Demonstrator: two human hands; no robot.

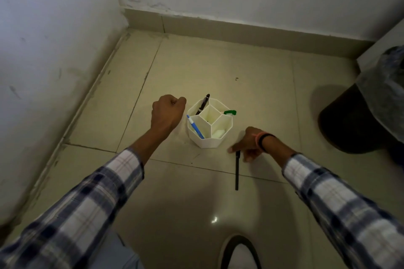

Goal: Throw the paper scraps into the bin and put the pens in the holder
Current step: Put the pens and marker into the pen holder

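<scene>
A white hexagonal pen holder [210,137] with several compartments stands on the tiled floor. A black pen [203,103] leans in its far left compartment and a blue and white pen [195,126] in its near left one. A green and white item [230,112] rests at its right rim. My left hand [167,113] hangs closed as a fist just left of the holder, nothing visible in it. Another black pen [237,170] lies on the floor to the holder's near right. My right hand [247,145] reaches down over that pen's top end, fingers spread and touching the floor beside it.
A dark bin [349,124] with a grey plastic liner stands at the right. White walls with a skirting board close the corner at the left and back. My shoe [239,253] shows at the bottom edge.
</scene>
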